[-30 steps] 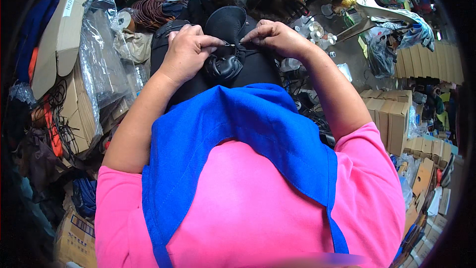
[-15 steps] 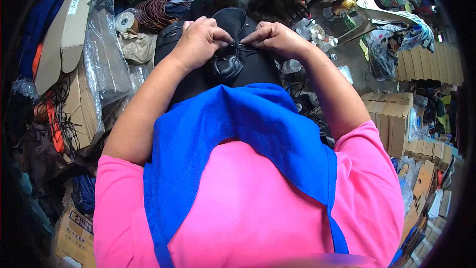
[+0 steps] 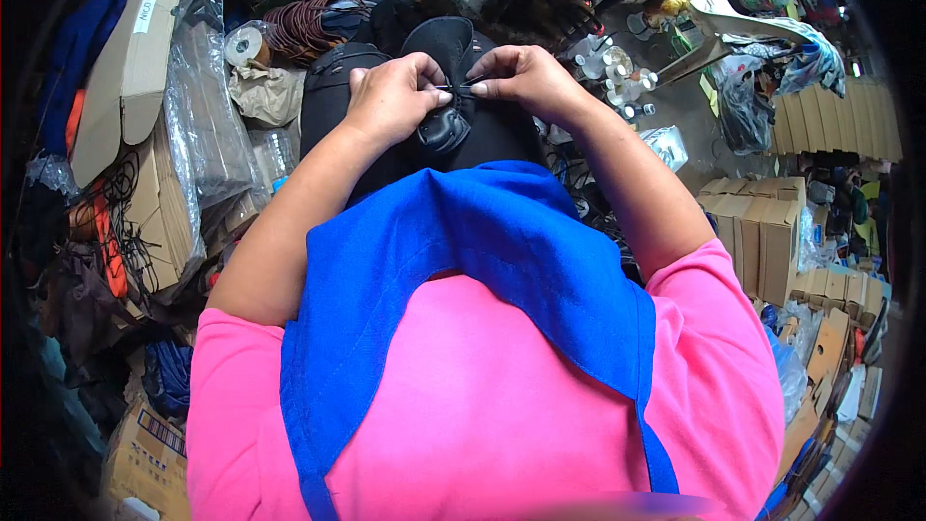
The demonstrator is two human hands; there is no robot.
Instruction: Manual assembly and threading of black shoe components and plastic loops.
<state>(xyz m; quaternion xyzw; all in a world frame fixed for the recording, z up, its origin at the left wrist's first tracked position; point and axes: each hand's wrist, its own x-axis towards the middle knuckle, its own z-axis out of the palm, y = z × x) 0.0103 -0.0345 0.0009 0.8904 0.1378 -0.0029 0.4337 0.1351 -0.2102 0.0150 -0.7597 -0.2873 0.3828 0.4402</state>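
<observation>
On my lap, against black trousers [image 3: 333, 92], lies a black bundle [image 3: 444, 131], narrow at the middle. Its near end is a dark, rounded lump and its far end a broad black loop or flap; its exact kind is unclear. My left hand [image 3: 397, 96] pinches a thin black tie [image 3: 455, 88] at the bundle's waist, thumb against forefinger. From the other side, my right hand [image 3: 526, 82] pinches the same tie, its thumb and forefinger closed beside the waist. The tie's ends are mostly hidden by my fingertips.
Flattened cardboard [image 3: 145, 58] and clear plastic sheeting [image 3: 198, 96] stand at the left, near a spool [image 3: 246, 42] and a coil of brown cord [image 3: 307, 24]. Plastic bottles [image 3: 617, 68] crowd the right side, with stacked cardboard [image 3: 757, 232] nearer. A blue apron [image 3: 482, 222] hangs over my front.
My right fingers, stretched toward the waist before, are now bent with the thumb lower. My left hand has turned slightly, its thumb now showing at the tie. The bundle stays on my lap.
</observation>
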